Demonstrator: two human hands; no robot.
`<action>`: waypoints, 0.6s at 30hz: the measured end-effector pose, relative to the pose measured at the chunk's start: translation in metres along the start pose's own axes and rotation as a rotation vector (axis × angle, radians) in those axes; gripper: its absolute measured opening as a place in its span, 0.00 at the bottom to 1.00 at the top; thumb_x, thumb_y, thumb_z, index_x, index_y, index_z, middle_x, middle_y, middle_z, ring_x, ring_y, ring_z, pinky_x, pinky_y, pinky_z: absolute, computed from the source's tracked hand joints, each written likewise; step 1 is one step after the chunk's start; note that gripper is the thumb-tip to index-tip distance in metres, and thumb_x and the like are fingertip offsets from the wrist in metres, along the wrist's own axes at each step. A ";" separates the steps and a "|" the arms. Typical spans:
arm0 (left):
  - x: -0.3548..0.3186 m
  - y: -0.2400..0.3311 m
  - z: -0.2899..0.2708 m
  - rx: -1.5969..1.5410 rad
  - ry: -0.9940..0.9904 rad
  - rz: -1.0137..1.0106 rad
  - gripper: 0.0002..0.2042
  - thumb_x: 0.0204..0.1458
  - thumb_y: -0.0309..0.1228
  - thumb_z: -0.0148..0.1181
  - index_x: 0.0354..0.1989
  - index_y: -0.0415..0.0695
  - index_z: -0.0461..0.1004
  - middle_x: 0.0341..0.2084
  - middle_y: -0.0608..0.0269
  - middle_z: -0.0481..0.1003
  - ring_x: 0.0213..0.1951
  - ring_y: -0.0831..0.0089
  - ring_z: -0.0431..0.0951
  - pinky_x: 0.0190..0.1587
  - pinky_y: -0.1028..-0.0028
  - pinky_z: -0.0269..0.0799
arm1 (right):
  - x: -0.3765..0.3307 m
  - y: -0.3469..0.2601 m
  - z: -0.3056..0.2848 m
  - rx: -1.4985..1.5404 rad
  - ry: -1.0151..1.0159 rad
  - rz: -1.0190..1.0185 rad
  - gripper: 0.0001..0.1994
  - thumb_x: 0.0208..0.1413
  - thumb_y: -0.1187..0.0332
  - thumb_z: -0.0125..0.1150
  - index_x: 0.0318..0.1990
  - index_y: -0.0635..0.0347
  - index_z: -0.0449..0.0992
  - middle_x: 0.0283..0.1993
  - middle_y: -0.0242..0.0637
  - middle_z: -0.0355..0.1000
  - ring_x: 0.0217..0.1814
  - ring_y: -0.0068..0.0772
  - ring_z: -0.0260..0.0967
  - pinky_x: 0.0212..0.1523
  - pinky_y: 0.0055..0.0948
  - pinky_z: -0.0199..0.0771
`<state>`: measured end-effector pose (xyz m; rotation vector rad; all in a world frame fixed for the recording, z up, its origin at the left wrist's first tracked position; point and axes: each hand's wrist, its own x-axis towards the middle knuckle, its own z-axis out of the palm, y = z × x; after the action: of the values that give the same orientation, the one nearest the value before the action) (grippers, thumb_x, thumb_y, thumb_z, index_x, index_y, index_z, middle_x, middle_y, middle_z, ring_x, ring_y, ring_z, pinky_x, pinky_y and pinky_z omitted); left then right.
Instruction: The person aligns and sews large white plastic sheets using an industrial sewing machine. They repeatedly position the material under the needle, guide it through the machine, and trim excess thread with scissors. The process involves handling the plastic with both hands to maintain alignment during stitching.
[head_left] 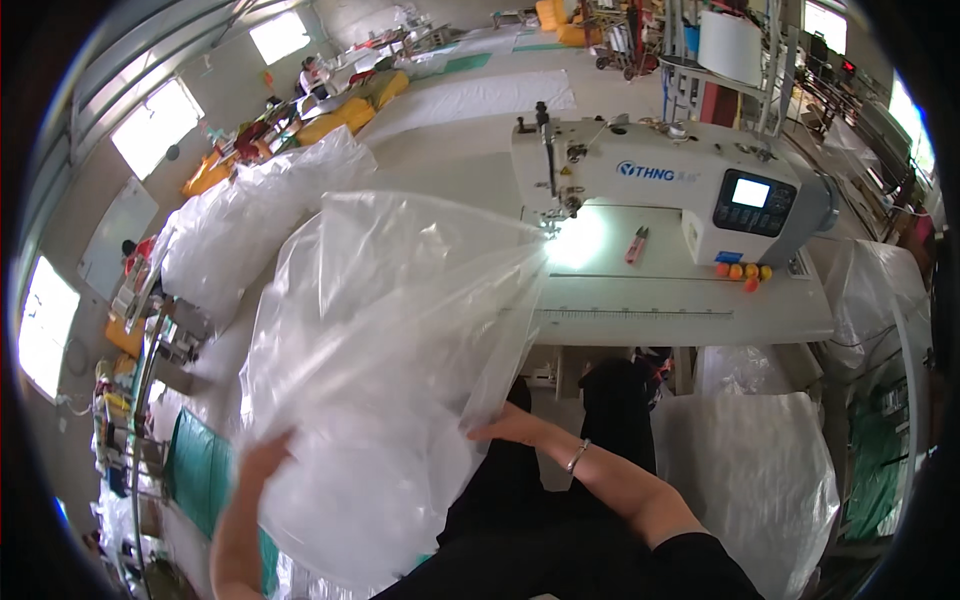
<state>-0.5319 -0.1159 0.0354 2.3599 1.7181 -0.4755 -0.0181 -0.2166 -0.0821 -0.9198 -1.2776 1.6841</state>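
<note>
A large sheet of clear plastic [390, 300] spreads over my lap and up onto the sewing machine table. One corner runs to the needle area of a white sewing machine [620, 160], under its bright lamp. My left hand [265, 458], slightly blurred, is closed on the sheet's left edge, where folds draw together. Lower right on the sheet, my right hand [510, 426] pinches its edge close to my knee; a bracelet sits on that wrist. Small red-handled thread snips [637, 245] lie on the machine bed, right of the needle.
Several orange balls [740, 271] sit at the machine's base. A white thread cone [730, 48] stands behind it. More bundled plastic lies at the left [225, 235] and at the lower right [750, 480]. Yellow sacks [350, 112] line the far left.
</note>
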 end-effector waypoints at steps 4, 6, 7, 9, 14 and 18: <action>-0.004 0.007 -0.135 0.796 1.085 0.096 0.14 0.57 0.23 0.43 0.45 0.43 0.75 0.39 0.58 0.77 0.42 0.63 0.77 0.49 0.63 0.70 | 0.017 -0.008 0.053 -0.638 -0.123 -0.697 0.23 0.53 0.62 0.65 0.54 0.63 0.70 0.48 0.43 0.73 0.51 0.33 0.69 0.53 0.32 0.68; -0.009 0.091 -0.140 -0.081 1.069 0.044 0.13 0.57 0.23 0.43 0.42 0.41 0.76 0.36 0.58 0.77 0.38 0.66 0.77 0.45 0.66 0.71 | 0.033 -0.032 0.066 -0.674 -0.274 -0.307 0.23 0.55 0.56 0.63 0.50 0.65 0.71 0.41 0.44 0.74 0.43 0.32 0.70 0.46 0.33 0.70; -0.024 0.142 -0.140 -0.505 1.008 0.001 0.12 0.57 0.23 0.43 0.41 0.40 0.76 0.34 0.58 0.77 0.36 0.67 0.78 0.43 0.68 0.72 | 0.039 -0.064 0.074 -0.635 -0.303 -0.199 0.23 0.56 0.53 0.61 0.48 0.65 0.71 0.38 0.44 0.73 0.40 0.31 0.70 0.41 0.33 0.70; -0.067 0.226 -0.090 -0.991 0.483 0.403 0.13 0.58 0.28 0.47 0.46 0.38 0.75 0.40 0.57 0.77 0.41 0.67 0.76 0.47 0.69 0.71 | 0.043 -0.142 0.091 -0.513 -0.295 -0.078 0.25 0.57 0.48 0.57 0.42 0.66 0.71 0.31 0.43 0.72 0.32 0.29 0.69 0.33 0.33 0.70; -0.074 0.369 -0.007 -1.223 -0.154 0.639 0.17 0.55 0.38 0.58 0.48 0.40 0.76 0.46 0.55 0.76 0.51 0.61 0.73 0.55 0.66 0.66 | 0.058 -0.190 0.105 -0.381 -0.073 -0.400 0.28 0.53 0.46 0.62 0.42 0.68 0.71 0.33 0.48 0.72 0.36 0.34 0.71 0.38 0.32 0.71; -0.049 0.283 0.001 -0.945 -0.180 0.492 0.16 0.55 0.38 0.57 0.47 0.41 0.76 0.45 0.55 0.77 0.50 0.62 0.74 0.54 0.66 0.67 | 0.040 -0.128 0.051 -0.913 0.282 -0.220 0.33 0.45 0.53 0.68 0.52 0.70 0.66 0.51 0.56 0.68 0.57 0.53 0.64 0.58 0.41 0.64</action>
<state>-0.2774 -0.2483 0.0408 1.8240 0.8954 0.1822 -0.0581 -0.1795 0.0509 -1.3985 -1.8845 0.7160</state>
